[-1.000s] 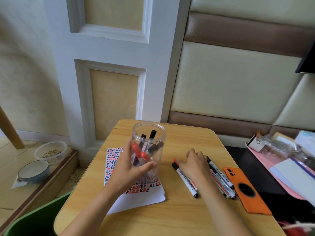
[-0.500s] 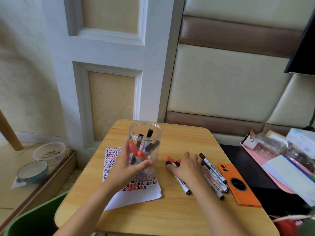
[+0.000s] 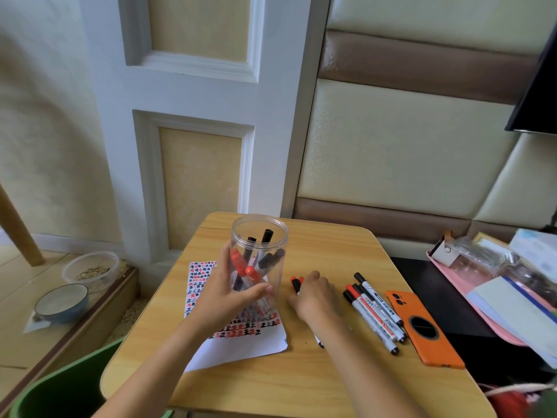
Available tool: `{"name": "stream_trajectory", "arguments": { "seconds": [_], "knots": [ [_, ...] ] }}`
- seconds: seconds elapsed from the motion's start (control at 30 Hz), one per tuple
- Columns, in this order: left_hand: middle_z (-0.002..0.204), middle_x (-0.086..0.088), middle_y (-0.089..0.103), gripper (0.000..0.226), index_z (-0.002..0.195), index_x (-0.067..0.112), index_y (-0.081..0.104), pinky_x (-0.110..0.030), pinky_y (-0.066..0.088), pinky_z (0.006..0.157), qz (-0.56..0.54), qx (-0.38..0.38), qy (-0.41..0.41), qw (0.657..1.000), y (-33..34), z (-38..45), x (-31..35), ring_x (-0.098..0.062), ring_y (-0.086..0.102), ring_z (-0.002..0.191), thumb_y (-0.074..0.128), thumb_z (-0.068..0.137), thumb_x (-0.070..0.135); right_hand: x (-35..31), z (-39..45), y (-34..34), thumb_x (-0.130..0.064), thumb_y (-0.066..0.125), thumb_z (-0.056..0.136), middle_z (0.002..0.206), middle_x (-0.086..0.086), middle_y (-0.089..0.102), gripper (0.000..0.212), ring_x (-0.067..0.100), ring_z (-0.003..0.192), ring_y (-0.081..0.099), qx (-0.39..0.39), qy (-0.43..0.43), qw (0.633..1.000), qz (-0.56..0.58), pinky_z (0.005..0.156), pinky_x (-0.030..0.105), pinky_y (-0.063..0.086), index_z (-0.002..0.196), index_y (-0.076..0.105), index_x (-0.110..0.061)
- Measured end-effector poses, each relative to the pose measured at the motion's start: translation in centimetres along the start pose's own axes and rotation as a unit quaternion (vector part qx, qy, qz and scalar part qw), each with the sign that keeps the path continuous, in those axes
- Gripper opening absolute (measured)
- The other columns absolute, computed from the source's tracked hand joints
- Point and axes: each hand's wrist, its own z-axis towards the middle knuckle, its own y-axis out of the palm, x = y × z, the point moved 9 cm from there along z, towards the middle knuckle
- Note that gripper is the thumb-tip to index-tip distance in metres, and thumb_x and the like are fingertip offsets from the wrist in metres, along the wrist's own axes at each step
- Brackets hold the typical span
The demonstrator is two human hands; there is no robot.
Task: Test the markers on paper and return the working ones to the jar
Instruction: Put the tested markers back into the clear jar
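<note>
A clear plastic jar [image 3: 259, 233] stands on the sheet of paper [image 3: 241, 345], which is covered in red and black test marks. Several red- and black-capped markers [image 3: 253, 267] stand inside the jar. My left hand [image 3: 232, 294] grips the jar's side, thumb in front. Just to the right, my right hand [image 3: 316, 298] lies curled over a few markers on the wooden table [image 3: 301, 381]. Two red caps [image 3: 297, 282] poke out past its fingers, and one marker's end shows under the wrist. Several more loose markers [image 3: 373, 312] lie further right.
An orange phone [image 3: 422, 330] lies face down beside the loose markers. A pink tray [image 3: 497, 333] of papers and clutter sits off the table's right side. A green chair back [image 3: 60, 387] is at bottom left. Two bowls [image 3: 63, 300] rest on the low ledge to the left.
My right hand has slid left toward the jar, drawing a few markers with it and away from the loose group. My left hand has kept its hold on the jar.
</note>
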Motion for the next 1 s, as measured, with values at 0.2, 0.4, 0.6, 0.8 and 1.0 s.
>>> {"name": "stream_trajectory", "arguments": {
  "seconds": [0.2, 0.4, 0.6, 0.8, 1.0],
  "knots": [
    [0.135, 0.022, 0.061, 0.103, 0.143, 0.051, 0.033, -0.034, 0.053, 0.097, 0.022, -0.002, -0.021, 1.0, -0.7, 0.4, -0.4, -0.002, 0.059, 0.123, 0.094, 0.061, 0.052, -0.3, -0.1, -1.6, -0.025, 0.065, 0.097, 0.122, 0.01, 0.064, 0.038, 0.029, 0.107, 0.064, 0.018, 0.003, 1.0, 0.005, 0.073, 0.034, 0.049, 0.129, 0.048, -0.012],
    [0.133, 0.021, 0.063, 0.099, 0.141, 0.042, 0.037, -0.041, 0.053, 0.1, 0.044, 0.004, -0.02, 0.999, -1.0, 0.7, -0.1, -0.005, 0.06, 0.123, 0.096, 0.062, 0.044, -2.7, -1.2, -10.6, -0.026, 0.071, 0.089, 0.089, 0.0, 0.06, 0.027, 0.017, 0.073, 0.058, 0.109, -0.089, 0.955, 0.259, 0.055, 0.029, 0.042, 0.107, 0.054, -0.017],
    [0.129, 0.024, 0.064, 0.108, 0.147, 0.042, 0.035, -0.015, 0.046, 0.092, 0.059, 0.03, 0.012, 0.998, -1.5, 0.8, 1.2, 0.013, 0.056, 0.115, 0.096, 0.059, 0.042, -5.7, -5.1, -21.2, -0.025, 0.065, 0.083, 0.067, -0.003, 0.048, 0.017, 0.013, 0.059, 0.048, 0.248, -0.202, 0.78, 0.538, 0.059, 0.029, 0.043, 0.084, 0.05, -0.017],
    [0.133, 0.024, 0.06, 0.117, 0.153, 0.046, 0.03, -0.001, 0.042, 0.087, 0.066, 0.022, 0.046, 0.997, -1.2, 0.6, 2.3, 0.011, 0.056, 0.118, 0.098, 0.058, 0.043, -10.1, -4.8, -19.5, -0.018, 0.066, 0.083, 0.073, -0.003, 0.058, 0.015, 0.016, 0.066, 0.058, 0.174, -0.217, 0.665, 0.693, 0.066, 0.034, 0.052, 0.08, 0.058, -0.029],
    [0.127, 0.019, 0.066, 0.113, 0.151, 0.043, 0.031, -0.018, 0.051, 0.095, 0.055, 0.024, 0.049, 0.997, -1.3, 0.3, 2.1, 0.004, 0.063, 0.112, 0.097, 0.06, 0.04, -12.0, -3.7, -15.4, -0.006, 0.068, 0.086, 0.082, 0.005, 0.059, 0.017, 0.02, 0.073, 0.056, 0.108, -0.232, 0.718, 0.647, 0.072, 0.038, 0.049, 0.088, 0.058, -0.019]
  ]
}}
